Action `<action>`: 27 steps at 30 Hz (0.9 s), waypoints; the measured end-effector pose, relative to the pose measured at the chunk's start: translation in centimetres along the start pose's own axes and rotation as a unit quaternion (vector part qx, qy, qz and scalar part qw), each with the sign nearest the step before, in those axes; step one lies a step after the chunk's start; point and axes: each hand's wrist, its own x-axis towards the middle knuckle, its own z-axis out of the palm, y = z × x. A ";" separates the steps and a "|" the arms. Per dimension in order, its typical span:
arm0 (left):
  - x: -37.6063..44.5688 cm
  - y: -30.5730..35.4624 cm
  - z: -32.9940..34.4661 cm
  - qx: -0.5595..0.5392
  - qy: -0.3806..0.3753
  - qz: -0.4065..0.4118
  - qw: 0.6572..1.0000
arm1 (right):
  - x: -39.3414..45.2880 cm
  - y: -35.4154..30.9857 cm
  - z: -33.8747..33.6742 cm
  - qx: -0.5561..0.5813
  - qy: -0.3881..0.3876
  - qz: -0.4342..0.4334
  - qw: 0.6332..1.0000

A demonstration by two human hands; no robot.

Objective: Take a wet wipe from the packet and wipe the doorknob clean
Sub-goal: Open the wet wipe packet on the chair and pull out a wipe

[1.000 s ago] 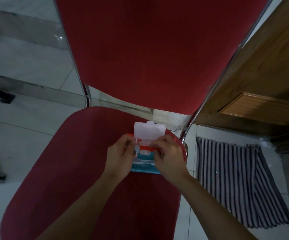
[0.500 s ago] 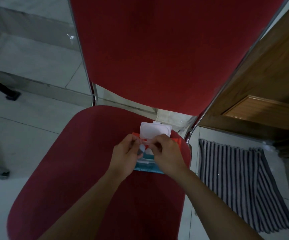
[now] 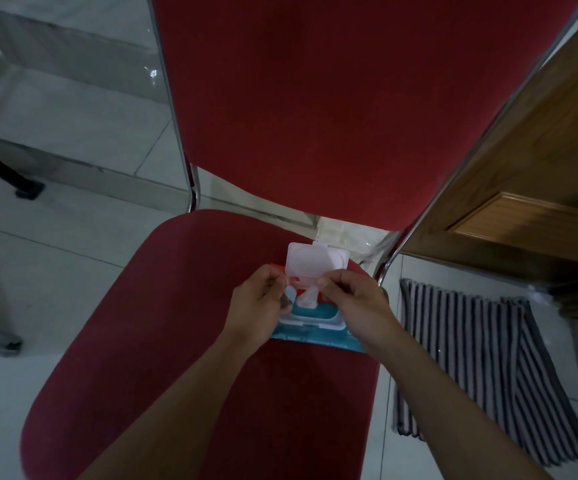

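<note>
hands meet over a wet wipe packet (image 3: 310,332) lying on the back part of a red chair seat (image 3: 162,341). i am watching through the head camera, looking down.

from the left: pale floor tiles (image 3: 55,258), then the seat. my left hand (image 3: 258,308) comes in from below, fingers curled together at the packet's left edge, pinching what looks like a small pale blue tab; i cannot tell exactly what it grips. between the hands, the clear flip lid (image 3: 317,263) stands open and tilted back, and a white wet wipe (image 3: 306,296) pokes up from the slot. my right hand (image 3: 358,306) bends over the packet's right side, thumb and forefinger closed on or just at the wipe's top edge. further right lies a striped cloth (image 3: 481,358) on the floor, below a wooden door (image 3: 523,188). no doorknob is in view.

i judge the wipe light, limp, damp and easy to tear, so grip the raised tip and pull slowly. the packet is soft and light, and should be pinned down, or it may lift with the wipe.
</note>
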 end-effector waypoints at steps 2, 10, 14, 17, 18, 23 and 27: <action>-0.1 0.0 0.0 0.002 -0.001 0.002 1.000 | 0.0 -0.2 0.1 0.089 -0.001 0.014 0.996; -0.2 0.0 0.1 0.014 0.000 0.007 1.000 | 0.1 -0.4 0.0 0.094 0.027 0.012 0.995; -0.4 0.2 0.2 0.036 0.010 0.014 0.999 | 0.0 0.7 1.2 -0.119 0.041 -0.060 0.990; -0.5 0.3 0.3 0.038 0.009 0.008 0.999 | 0.2 0.7 1.5 -0.156 0.052 -0.103 0.981; -0.5 0.3 0.3 0.041 0.009 0.008 0.999 | 0.4 0.6 1.4 -0.148 0.058 -0.106 0.982; -0.3 0.1 0.3 0.039 0.012 0.007 0.999 | 1.1 0.2 -0.4 0.044 0.086 -0.025 0.995; -0.4 0.2 0.5 0.035 0.009 0.002 0.999 | 1.0 0.2 -0.7 0.137 0.071 0.039 0.987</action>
